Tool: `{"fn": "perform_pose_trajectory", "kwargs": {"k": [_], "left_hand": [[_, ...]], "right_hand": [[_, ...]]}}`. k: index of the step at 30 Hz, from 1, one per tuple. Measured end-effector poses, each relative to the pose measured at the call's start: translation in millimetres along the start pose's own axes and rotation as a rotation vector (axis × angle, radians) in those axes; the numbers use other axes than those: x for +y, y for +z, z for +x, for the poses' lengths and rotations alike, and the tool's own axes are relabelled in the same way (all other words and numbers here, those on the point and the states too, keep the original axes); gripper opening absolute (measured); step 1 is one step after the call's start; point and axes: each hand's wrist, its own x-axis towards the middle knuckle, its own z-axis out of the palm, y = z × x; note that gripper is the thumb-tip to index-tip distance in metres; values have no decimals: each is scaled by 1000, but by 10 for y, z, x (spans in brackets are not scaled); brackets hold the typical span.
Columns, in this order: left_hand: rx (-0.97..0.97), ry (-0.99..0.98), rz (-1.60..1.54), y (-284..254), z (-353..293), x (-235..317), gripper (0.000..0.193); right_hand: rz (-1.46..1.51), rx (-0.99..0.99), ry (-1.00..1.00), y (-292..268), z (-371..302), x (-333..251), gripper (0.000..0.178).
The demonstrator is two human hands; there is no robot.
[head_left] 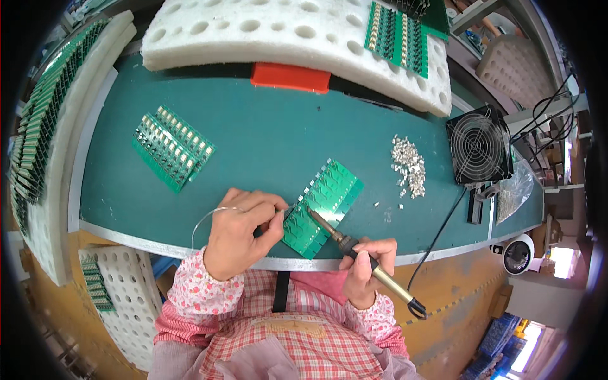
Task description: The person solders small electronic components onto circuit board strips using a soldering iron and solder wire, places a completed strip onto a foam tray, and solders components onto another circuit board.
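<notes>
A green circuit board panel (324,204) lies tilted on the teal bench mat (266,139). My right hand (367,269) grips a soldering iron (354,248) like a pen, with its tip resting on the board's left edge. My left hand (244,231) pinches a thin solder wire (212,215) that loops out to the left, and its fingertips sit at the board's edge beside the iron tip.
A second green panel (172,147) lies at the left of the mat. A pile of small silver parts (408,166) sits right of the board, with a black fan (478,144) beyond. White foam trays (285,31) hold more boards (396,35) at back and left (38,126). An orange-red block (290,77) sits at the back.
</notes>
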Motion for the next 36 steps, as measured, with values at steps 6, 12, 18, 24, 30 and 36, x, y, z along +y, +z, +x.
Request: {"fn": "perform_pose_trajectory", "kwargs": {"k": [6, 12, 18, 24, 30, 36], "left_hand": [[-16, 28, 11, -17, 26, -17, 5], [-28, 55, 19, -17, 19, -45, 5], [-38, 95, 24, -4, 21, -48, 12], [-20, 107, 47, 13, 39, -40, 13], [-5, 61, 27, 35, 19, -23, 15], [-35, 96, 55, 20, 21, -38, 8]], "right_hand": [[-10, -25, -77, 0, 43, 47, 14], [-22, -32, -110, -4, 41, 77, 11], [-38, -50, -105, -6, 46, 66, 11], [-21, -49, -80, 10, 45, 61, 12], [-46, -58, -74, -2, 10, 58, 11], [-88, -59, -96, -21, -4, 78, 10]]}}
